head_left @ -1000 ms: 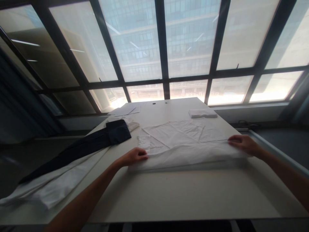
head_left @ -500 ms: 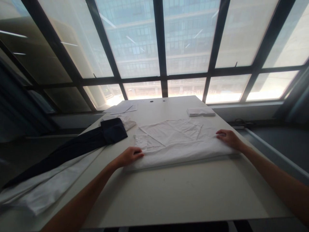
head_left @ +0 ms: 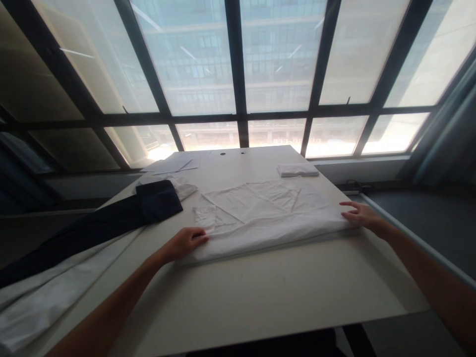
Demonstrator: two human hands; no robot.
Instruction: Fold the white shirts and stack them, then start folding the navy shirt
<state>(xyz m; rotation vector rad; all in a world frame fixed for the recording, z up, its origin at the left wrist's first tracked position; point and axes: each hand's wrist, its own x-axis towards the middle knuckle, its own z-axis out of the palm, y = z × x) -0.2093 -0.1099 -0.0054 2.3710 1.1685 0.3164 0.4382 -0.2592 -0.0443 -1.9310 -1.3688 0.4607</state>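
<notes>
A white shirt (head_left: 256, 213) lies on the white table with its near part folded over into a long band; a sleeve cuff shows at its left side. My left hand (head_left: 188, 242) pinches the left end of that folded band between thumb and fingers. At the opposite end, my right hand (head_left: 360, 216) has its fingers apart, with the fingertips beside the shirt's right edge; whether they touch the cloth is hard to tell.
Dark navy clothing (head_left: 159, 202) and white clothing (head_left: 70, 277) hang over the table's left edge. A folded white cloth (head_left: 298, 170) lies at the back right, papers (head_left: 174, 163) at the back left. Tall windows (head_left: 278, 59) stand behind the table (head_left: 260, 292).
My right hand has loosened its grip on the shirt's right end and spread its fingers. The left hand keeps its pinch. The whole view has shifted slightly.
</notes>
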